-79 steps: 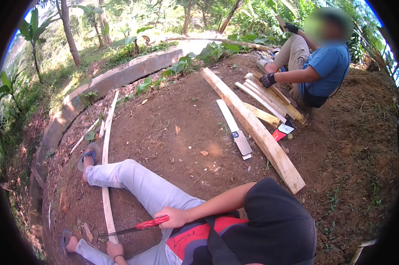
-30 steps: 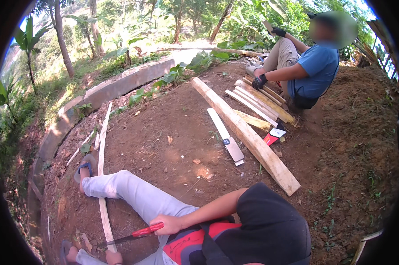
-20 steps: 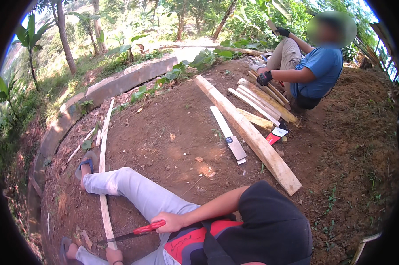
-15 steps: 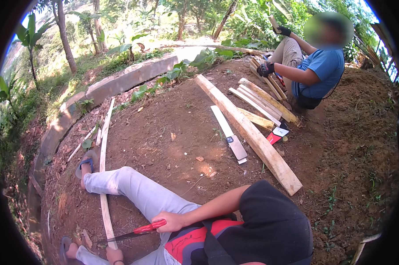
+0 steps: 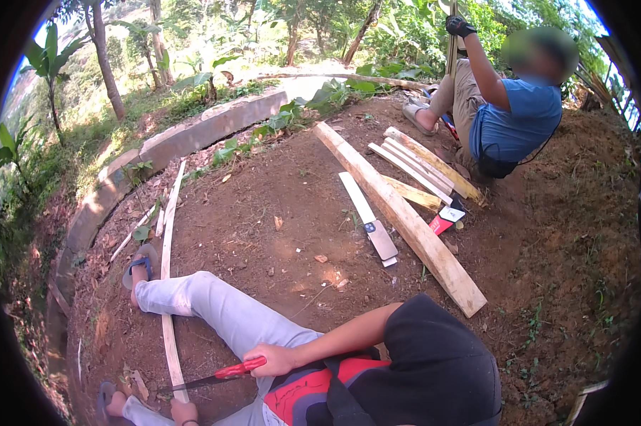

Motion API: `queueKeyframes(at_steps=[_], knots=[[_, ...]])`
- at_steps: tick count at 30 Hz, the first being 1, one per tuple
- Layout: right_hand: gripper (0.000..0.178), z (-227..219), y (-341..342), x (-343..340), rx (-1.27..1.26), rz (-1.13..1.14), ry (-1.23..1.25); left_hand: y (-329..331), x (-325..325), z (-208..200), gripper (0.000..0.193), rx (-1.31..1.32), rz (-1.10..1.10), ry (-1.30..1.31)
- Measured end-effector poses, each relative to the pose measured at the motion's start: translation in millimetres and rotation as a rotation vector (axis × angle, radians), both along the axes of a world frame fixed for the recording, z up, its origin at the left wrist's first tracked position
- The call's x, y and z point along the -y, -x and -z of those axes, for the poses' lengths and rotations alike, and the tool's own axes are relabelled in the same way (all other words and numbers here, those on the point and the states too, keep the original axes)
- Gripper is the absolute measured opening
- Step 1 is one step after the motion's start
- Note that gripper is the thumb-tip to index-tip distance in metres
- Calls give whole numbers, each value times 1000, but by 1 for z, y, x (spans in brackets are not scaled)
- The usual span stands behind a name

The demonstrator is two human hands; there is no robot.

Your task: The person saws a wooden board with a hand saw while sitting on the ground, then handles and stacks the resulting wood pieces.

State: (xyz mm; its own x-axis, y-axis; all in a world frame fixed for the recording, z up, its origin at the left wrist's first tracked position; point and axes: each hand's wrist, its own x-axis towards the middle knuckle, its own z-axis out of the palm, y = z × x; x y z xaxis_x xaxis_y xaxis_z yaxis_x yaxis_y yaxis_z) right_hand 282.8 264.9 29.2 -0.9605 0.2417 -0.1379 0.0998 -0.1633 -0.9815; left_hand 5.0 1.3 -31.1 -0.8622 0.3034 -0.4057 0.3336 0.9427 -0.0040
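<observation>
Gripping the red handle of a handsaw (image 5: 227, 372) in the right hand (image 5: 272, 360), fingers wrapped tightly around it, forearm held across the torso. Pressing down with the left hand (image 5: 183, 412) at the near end of a long, thin wooden strip (image 5: 168, 339), apparently clasped around it, though too small and low in view to tell every finger. Dark saw blade laid crosswise over that strip, just ahead of the left hand, tip past the far edge; hard to tell how deep into the wood.

Strip stretched over the bare soil (image 5: 264, 248) from the left hand, behind the pale trouser leg (image 5: 221, 295), past a sandalled foot (image 5: 139, 271) and on toward a curved concrete kerb (image 5: 210, 124).

Nearer the middle of the ground, a smartphone (image 5: 381, 240) on top of a pale, flat slat (image 5: 357, 195). Just right of it, a thick wooden beam (image 5: 403, 221) set diagonally, and beyond that a row of cut battens (image 5: 434, 163) beside a red-and-white flat tool (image 5: 445, 219), kind unclear.

At upper right, a seated co-worker (image 5: 516, 128) in a blue T-shirt, with a black-gloved hand (image 5: 461, 26) raised around upright wooden pieces (image 5: 452, 50).
</observation>
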Motion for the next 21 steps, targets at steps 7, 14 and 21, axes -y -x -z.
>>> queueKeyframes(at_steps=[7,14,21], knots=[[13,0,-1,-2,-15,12,17,-3,1,4,29,-2,-24,-1],[10,-27,1,-19,213,13,302,-14,-15,-14,34,35,-25,57],[14,-70,19,-1,142,-212,-195,7,-2,-11,37,131,-40,30]])
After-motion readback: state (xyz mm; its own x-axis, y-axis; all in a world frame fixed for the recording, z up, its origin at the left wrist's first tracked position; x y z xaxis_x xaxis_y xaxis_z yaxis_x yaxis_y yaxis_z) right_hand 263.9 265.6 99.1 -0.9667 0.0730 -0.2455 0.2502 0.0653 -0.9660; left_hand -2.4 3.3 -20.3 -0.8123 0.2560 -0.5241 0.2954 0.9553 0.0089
